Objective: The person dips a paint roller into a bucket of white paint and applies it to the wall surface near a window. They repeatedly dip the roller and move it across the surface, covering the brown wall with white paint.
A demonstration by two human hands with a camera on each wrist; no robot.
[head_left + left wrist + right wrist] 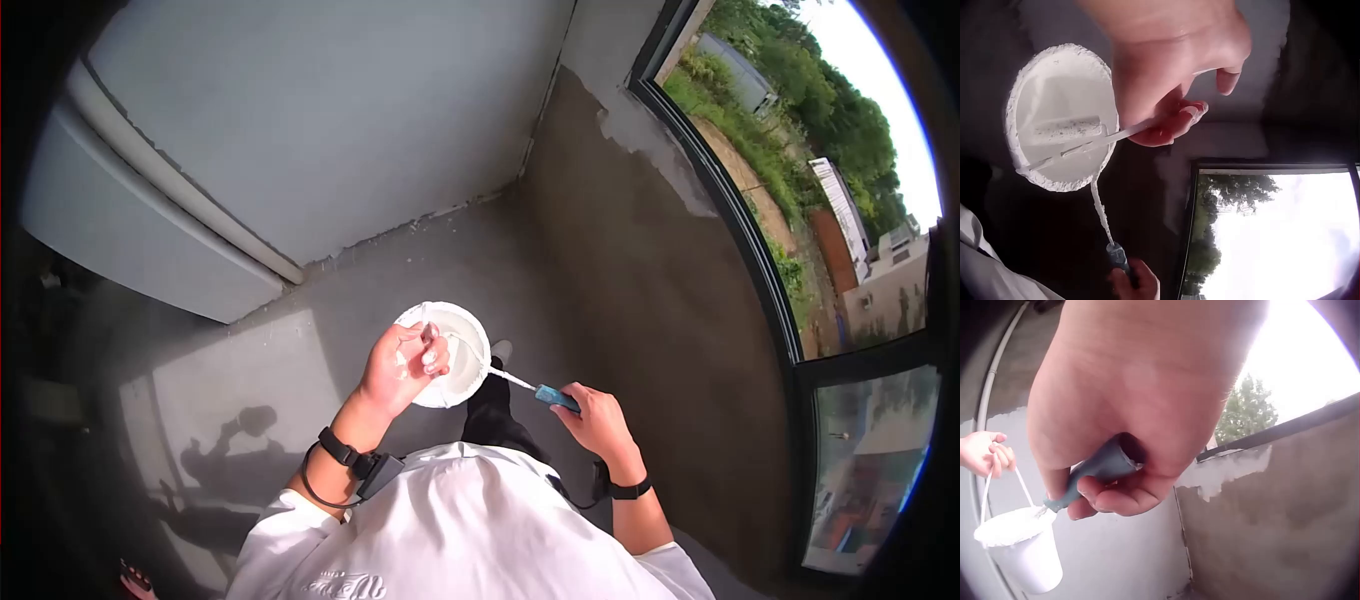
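Grey wall (330,130) behind, then the small white plastic paint pail (1025,562) hanging mid-air at waist height, left hand (402,365) grip curled round its thin bail (1025,487). Right hand (600,420) grip is clamped on the blue-handled mini roller (1066,130), sleeve down in the paint. Looks like loading to me; lifting out wants a steady pail.

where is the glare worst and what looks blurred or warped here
Head view: fisheye bows the window frame; sun throws a clear shadow on the floor. Left wrist view: the sky is blown out white, the left hand soft, the roller in the bucket clear. Right wrist view: the right hand looms blurred, glare washing the top right.
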